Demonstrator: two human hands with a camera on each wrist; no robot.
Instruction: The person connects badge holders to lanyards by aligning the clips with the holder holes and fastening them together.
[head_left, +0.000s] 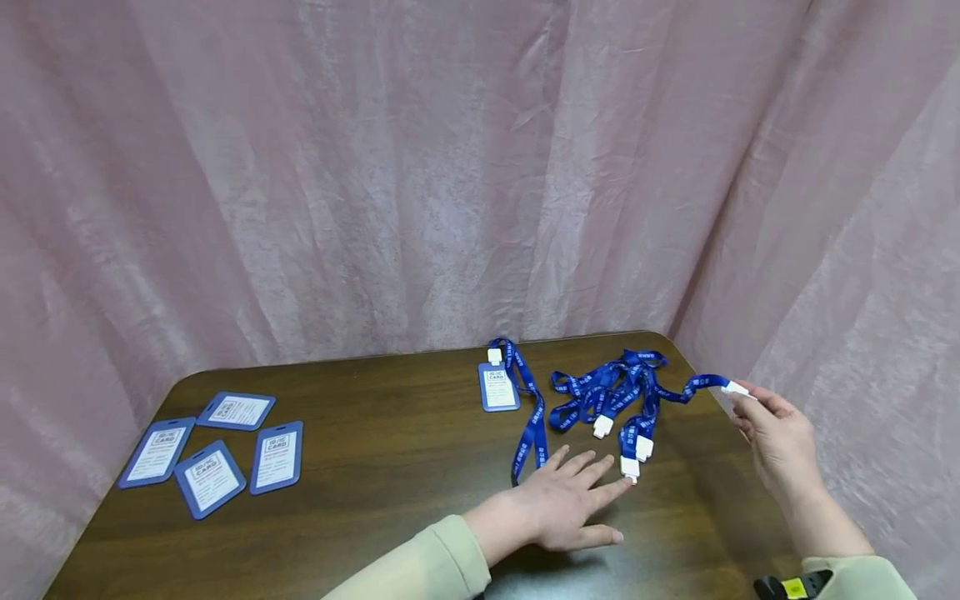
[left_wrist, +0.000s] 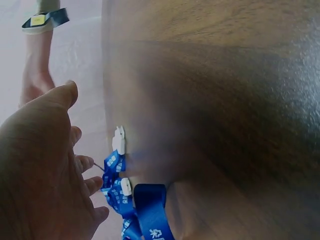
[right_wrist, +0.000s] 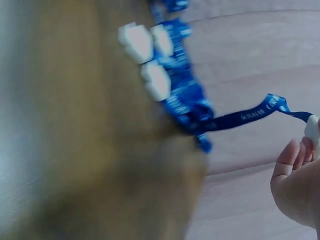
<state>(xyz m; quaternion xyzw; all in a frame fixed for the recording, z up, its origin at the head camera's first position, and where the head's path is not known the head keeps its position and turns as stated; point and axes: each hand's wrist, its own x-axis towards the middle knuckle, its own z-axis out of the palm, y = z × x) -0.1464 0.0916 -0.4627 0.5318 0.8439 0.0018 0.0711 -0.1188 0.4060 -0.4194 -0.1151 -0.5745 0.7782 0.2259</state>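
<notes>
My right hand (head_left: 780, 437) pinches the white clip (head_left: 737, 389) at one end of a blue lanyard, lifted off to the right of the pile. From that clip the blue strap (right_wrist: 245, 118) runs back into a tangle of blue lanyards (head_left: 611, 387). Several white clips (head_left: 603, 427) lie at the pile's front. With fingers spread, my left hand (head_left: 558, 508) hovers low over the wood just in front of the pile, its fingertips close to a white clip (head_left: 630, 469). Nothing is held in it.
A blue badge holder (head_left: 498, 389) joined to a lanyard (head_left: 534, 425) lies left of the tangle. Several loose blue badge holders (head_left: 276, 457) are grouped at the table's left side. Pink curtains (head_left: 420, 183) hang behind the wooden table (head_left: 375, 500) and down its right side.
</notes>
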